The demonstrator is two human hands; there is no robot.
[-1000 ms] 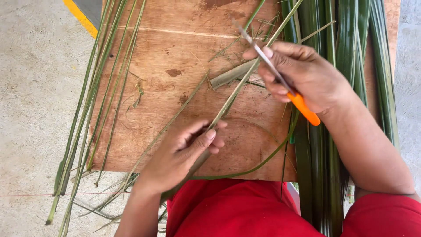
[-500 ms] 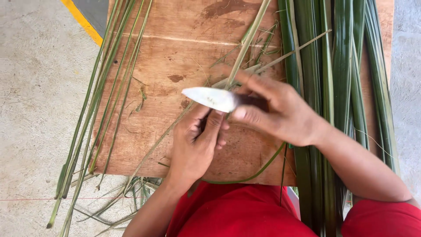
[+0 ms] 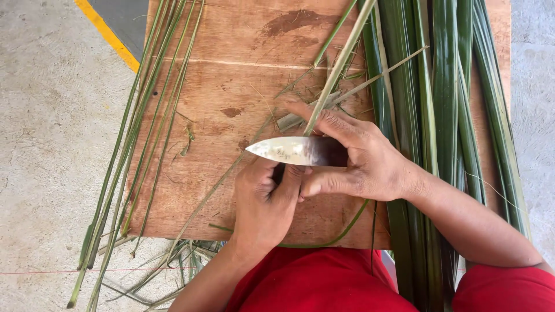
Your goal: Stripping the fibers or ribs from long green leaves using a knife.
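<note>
My right hand (image 3: 361, 159) grips a knife (image 3: 289, 151) with its pointed silver blade lying flat and aimed left, over a wooden board (image 3: 231, 81). Just below the blade, my left hand (image 3: 267, 199) pinches the near end of a long green palm leaf strip (image 3: 341, 60), which runs up and to the right across the board. The blade rests against the strip between the two hands. The knife's handle is hidden inside my right fist.
A bundle of broad green leaves (image 3: 445, 104) lies along the board's right side. Thin stripped leaf ribs (image 3: 136, 144) lie along its left edge, with scraps (image 3: 173, 260) on the concrete floor (image 3: 52, 144). A yellow painted line (image 3: 107, 34) crosses the floor at top left.
My right hand swung the knife from upright with an orange handle showing to flat, blade pointing left, and moved down toward my left hand. My left hand shifted up beneath the blade.
</note>
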